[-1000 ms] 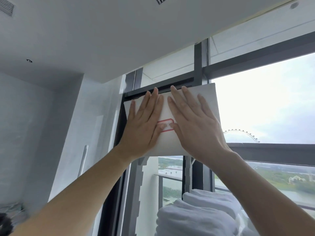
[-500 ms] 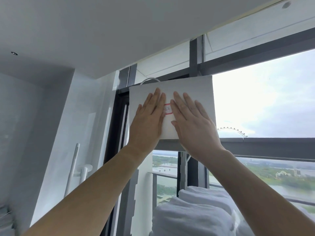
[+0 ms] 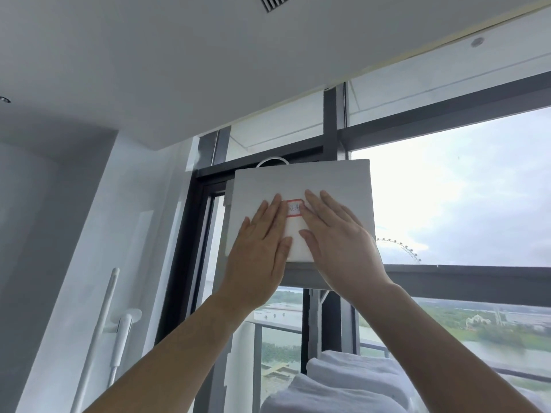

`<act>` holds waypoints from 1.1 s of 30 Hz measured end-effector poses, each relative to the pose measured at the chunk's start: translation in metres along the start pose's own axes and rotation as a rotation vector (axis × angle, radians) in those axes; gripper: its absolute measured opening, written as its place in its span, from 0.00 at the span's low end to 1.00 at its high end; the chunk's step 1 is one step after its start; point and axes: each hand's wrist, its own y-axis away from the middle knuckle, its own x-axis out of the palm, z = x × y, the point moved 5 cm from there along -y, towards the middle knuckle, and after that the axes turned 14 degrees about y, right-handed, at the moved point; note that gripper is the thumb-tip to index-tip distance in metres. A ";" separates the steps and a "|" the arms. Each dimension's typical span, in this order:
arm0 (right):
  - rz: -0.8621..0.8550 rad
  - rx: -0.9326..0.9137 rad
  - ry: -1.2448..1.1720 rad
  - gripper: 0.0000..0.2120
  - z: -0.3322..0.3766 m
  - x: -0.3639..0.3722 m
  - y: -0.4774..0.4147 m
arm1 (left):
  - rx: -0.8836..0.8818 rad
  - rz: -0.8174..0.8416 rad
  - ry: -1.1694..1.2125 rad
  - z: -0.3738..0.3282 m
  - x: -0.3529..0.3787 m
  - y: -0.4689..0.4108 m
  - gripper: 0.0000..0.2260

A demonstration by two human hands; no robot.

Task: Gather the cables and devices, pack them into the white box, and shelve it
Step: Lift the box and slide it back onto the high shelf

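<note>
- Large windows with dark frames (image 3: 331, 120) fill the far side of the room, under a plain white ceiling (image 3: 179, 70) with a vent grille (image 3: 275, 1) at the top edge.
- Outside the glass there is a grey cloudy sky, a Ferris wheel (image 3: 401, 247) on the right, and green land with water lower down.
- The white box (image 3: 328, 186) is high up in front of the window, in the middle of the view, with its front face toward the camera and its top edge near the upper window bar.
- What the box stands on is hidden by the hands, so I cannot tell it.
- A label with a red border (image 3: 294, 207) is on the front face, and its writing is too small to read.
- The left hand (image 3: 256, 251) lies flat on the front face, left of the label, with the fingers straight and pressed together and the thumb apart, pointing right.
- The right hand (image 3: 340, 242) lies flat on the same face, just right of the label, with the fingers straight and only slightly spread, the thumb pointing left.
- The two hands are near each other, and the label shows between their fingertips.
- A white cable loop (image 3: 272, 160) rises above the top edge of the box on its left part.
- Folded white towels (image 3: 351, 380) lie below, near the bottom edge of the view.
- On the left wall a white bar handle (image 3: 104, 323) stands almost upright.
</note>
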 end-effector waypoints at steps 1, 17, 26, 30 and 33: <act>0.007 -0.003 0.005 0.17 0.000 0.003 0.000 | -0.008 0.010 0.013 0.004 0.003 0.001 0.23; 0.438 -0.107 0.088 0.18 -0.001 0.074 0.002 | -0.116 0.126 0.131 0.053 0.061 0.017 0.24; 0.458 -0.136 0.127 0.16 0.001 0.079 0.003 | -0.117 0.085 0.178 0.056 0.063 0.018 0.26; 0.453 -0.117 0.106 0.16 0.001 0.071 0.003 | -0.139 0.123 0.181 0.056 0.063 0.017 0.28; 0.453 -0.026 0.056 0.15 -0.001 0.069 0.005 | -0.160 0.165 0.168 0.056 0.064 0.016 0.28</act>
